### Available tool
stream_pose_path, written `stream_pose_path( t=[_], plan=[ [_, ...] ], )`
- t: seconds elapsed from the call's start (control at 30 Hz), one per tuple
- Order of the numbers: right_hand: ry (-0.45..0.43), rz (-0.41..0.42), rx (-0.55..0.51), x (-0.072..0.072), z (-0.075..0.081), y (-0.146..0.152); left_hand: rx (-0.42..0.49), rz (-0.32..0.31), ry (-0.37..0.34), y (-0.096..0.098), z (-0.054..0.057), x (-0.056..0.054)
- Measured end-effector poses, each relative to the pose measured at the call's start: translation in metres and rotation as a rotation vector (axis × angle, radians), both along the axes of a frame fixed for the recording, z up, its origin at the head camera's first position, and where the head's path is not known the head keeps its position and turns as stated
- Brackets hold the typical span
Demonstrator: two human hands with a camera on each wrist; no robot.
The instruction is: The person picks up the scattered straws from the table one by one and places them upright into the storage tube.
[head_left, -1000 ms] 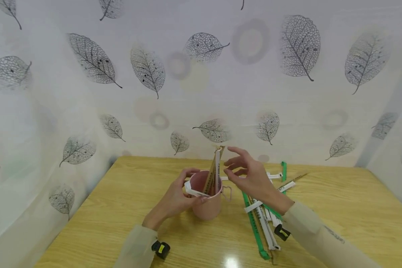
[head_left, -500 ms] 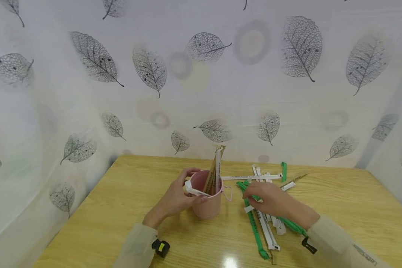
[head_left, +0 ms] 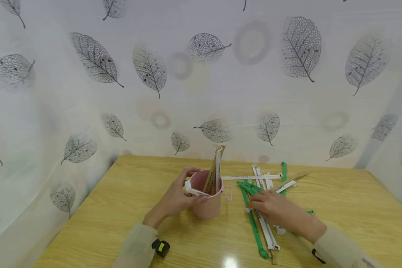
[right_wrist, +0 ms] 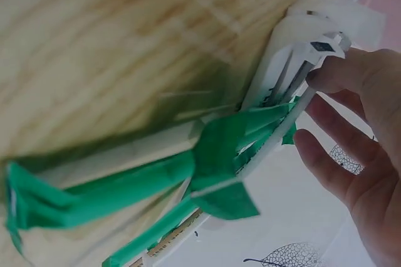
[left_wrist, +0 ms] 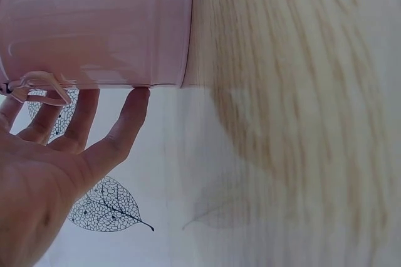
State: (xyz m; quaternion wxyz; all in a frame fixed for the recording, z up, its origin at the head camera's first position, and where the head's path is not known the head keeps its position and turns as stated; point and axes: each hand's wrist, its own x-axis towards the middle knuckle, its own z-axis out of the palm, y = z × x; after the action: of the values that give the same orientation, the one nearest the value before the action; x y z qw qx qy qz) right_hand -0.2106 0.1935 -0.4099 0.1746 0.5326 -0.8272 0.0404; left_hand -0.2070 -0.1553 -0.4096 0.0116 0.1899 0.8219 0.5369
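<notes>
The left hand (head_left: 174,199) holds a pink metal cup (head_left: 207,207) with a small wire-like handle, its thumb at the near rim and fingers round the far side. Several white and brown paper-wrapped straws (head_left: 217,167) stand in the cup, and one white wrapper lies slanted against the rim. In the left wrist view, fingertips touch the cup wall (left_wrist: 94,22). The right hand (head_left: 281,212) is down over a loose pile of wrapped straws. Thumb and index finger pinch a slim white straw (right_wrist: 266,148) in the right wrist view, beside green ones (right_wrist: 138,185).
White, green and brown wrapped straws lie crossed on the wooden table (head_left: 120,208) right of the cup. A white straw (head_left: 251,177) lies crosswise behind the pile. A leaf-patterned cloth (head_left: 214,93) hangs behind the table and along both sides.
The right hand has left the cup's straws, moved down and right to the pile, and its fingers have closed in among the straws. The left hand and cup stay put.
</notes>
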Motion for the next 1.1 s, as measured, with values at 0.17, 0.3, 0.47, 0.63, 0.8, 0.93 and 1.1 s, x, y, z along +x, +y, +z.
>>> stream_pose_path(
  t=[0.17, 0.3, 0.47, 0.63, 0.8, 0.93, 1.1],
  plan=[
    [0.086, 0.002, 0.013, 0.000, -0.004, 0.001, 0.000, 0.008, -0.006, 0.001, -0.001, 0.000],
    [0.116, 0.007, 0.023, -0.001, -0.006, 0.002, -0.001, 0.005, -0.008, 0.001, -0.001, 0.000],
    [0.148, 0.019, -0.005, -0.002, -0.003, 0.003, 0.000, -0.002, -0.009, 0.001, 0.001, 0.001],
    [0.220, 0.028, -0.061, -0.005, 0.005, 0.005, -0.001, 0.000, -0.007, 0.000, 0.002, 0.001],
    [0.296, 0.046, -0.122, -0.010, 0.017, 0.003, -0.004, -0.004, -0.001, 0.000, 0.001, 0.000],
    [0.301, 0.083, -0.186, -0.015, 0.028, 0.005, -0.004, -0.013, -0.004, 0.000, 0.001, 0.000],
    [0.300, 0.109, -0.270, -0.021, 0.042, 0.008, -0.001, -0.012, -0.007, -0.001, 0.001, 0.000]
  ],
)
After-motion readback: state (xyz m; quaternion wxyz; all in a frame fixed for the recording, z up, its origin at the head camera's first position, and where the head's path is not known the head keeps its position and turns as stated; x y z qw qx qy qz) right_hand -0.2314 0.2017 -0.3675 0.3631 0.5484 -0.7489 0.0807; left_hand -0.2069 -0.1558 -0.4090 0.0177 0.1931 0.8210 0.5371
